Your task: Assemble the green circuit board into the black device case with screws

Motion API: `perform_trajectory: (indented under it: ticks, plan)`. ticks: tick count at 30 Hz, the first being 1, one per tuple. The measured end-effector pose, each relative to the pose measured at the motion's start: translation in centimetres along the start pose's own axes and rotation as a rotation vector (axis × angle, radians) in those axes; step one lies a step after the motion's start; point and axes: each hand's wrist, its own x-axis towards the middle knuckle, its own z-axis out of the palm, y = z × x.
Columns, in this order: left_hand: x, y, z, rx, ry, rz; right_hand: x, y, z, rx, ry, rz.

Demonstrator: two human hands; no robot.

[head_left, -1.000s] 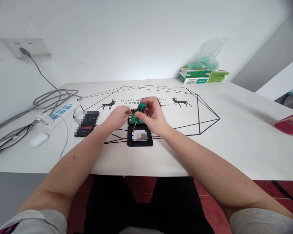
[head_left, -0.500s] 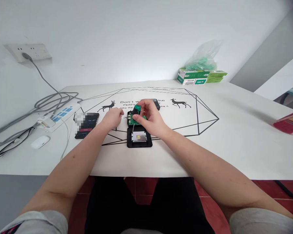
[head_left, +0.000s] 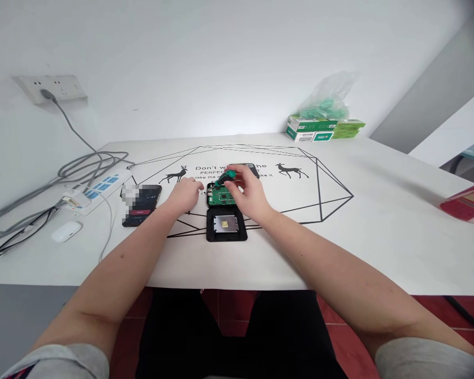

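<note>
My right hand [head_left: 249, 190] grips a green-and-black screwdriver [head_left: 225, 179], its handle tilted over the upper left of a green circuit board [head_left: 222, 197]. The board sits in a black case. Just below lies a black cover [head_left: 226, 236] with a silver metal plate [head_left: 225, 224] bearing a small yellowish square. My left hand [head_left: 186, 195] rests on the table left of the case, fingers curled together; whatever they may hold is hidden. Tiny dark specks [head_left: 204, 192] lie between that hand and the case. The screwdriver's tip cannot be made out.
A dark device [head_left: 251, 169] lies partly behind my right hand. To the left are a phone [head_left: 142, 205], a power strip [head_left: 100, 190], cables, a white earbud case [head_left: 66, 231] and glasses [head_left: 22, 232]. Green boxes [head_left: 312, 125] with a plastic bag stand at the back right; a red package [head_left: 468, 202] is far right.
The screwdriver has tilted and its shaft has swung away from the cover's top edge toward the board's upper left. My left hand has shifted slightly right, nearer the case.
</note>
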Motion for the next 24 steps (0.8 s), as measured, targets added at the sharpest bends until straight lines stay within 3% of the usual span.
perform_trajectory:
  ticks: [18,24]
  plan:
    - [-0.28,0.64,-0.38,0.036,-0.038,-0.002,-0.14,0.76,0.27,-0.100,-0.077,-0.020]
    - [-0.17,0.43,-0.41,0.004,-0.023,-0.017,0.09,0.74,0.06,-0.053,-0.011,0.003]
